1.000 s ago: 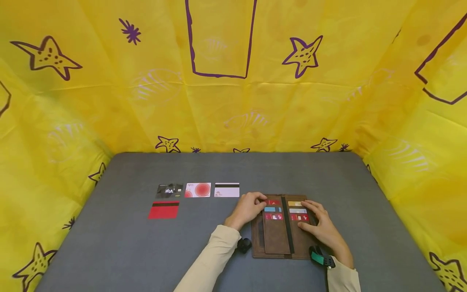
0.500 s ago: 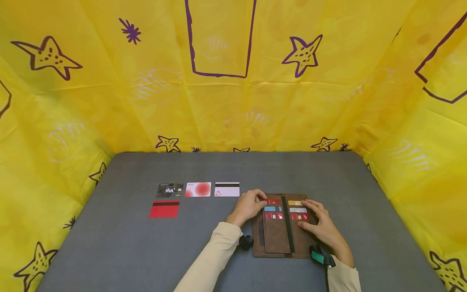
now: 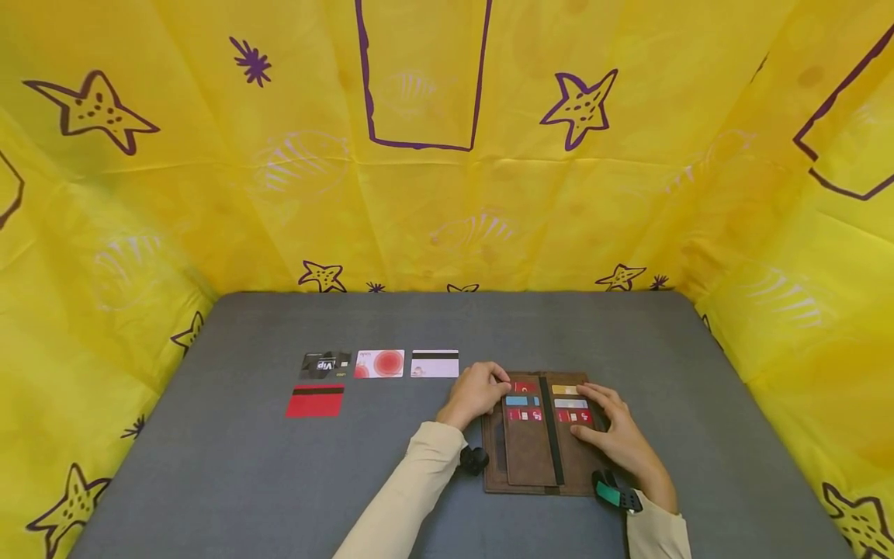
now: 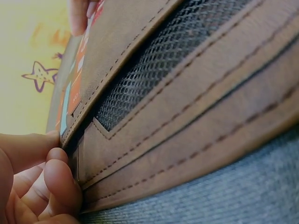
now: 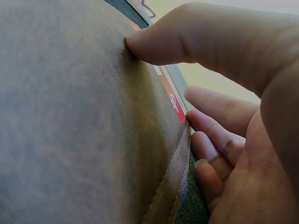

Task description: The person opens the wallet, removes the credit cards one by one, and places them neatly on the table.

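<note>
A gray counter (image 3: 209, 481) has a bright yellow cloth (image 3: 573, 225) behind it and along both sides. On the cloth are spotted starfish (image 3: 94, 112) with dark outlines, pale stripy fish (image 3: 300, 163) and little spiky purple shapes (image 3: 253, 64).

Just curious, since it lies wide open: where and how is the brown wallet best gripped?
Take the brown wallet by its outer left and right edges, coming from both sides. It lies open and flat, so a one-sided grip might let it fold; the inner flap is a separate layer, probably a weaker hold.
</note>
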A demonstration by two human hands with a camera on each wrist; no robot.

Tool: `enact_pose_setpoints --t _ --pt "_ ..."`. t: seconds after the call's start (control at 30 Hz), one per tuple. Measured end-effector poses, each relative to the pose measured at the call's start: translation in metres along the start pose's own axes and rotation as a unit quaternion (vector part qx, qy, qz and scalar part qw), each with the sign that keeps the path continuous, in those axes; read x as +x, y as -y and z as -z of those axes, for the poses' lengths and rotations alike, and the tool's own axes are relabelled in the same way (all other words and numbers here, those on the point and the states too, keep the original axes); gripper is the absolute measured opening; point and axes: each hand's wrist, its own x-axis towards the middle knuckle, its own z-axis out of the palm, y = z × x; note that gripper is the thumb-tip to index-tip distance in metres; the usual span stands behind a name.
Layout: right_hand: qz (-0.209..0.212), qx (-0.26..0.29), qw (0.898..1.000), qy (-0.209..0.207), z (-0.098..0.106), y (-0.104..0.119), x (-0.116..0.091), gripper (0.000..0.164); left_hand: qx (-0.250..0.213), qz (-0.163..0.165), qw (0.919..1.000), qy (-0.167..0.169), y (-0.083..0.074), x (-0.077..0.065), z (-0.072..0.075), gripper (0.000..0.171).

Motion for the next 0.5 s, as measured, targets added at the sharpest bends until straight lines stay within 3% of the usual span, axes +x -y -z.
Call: enact_pose_setpoints --t 0.2,0.5 --pt "0.0 0.004 1.0 -0.001 0.0001 0.0003 -0.0006 0.068 0.012 0.003 0.9999 0.009 -0.0016 0.0005 -0.0003 0.01" --pt "-0.001 0.004 1.0 0.001 0.0003 0.0006 -0.0007 0.068 0.008 0.013 0.9985 0.053 -0.0038 0.0046 0.0051 0.009"
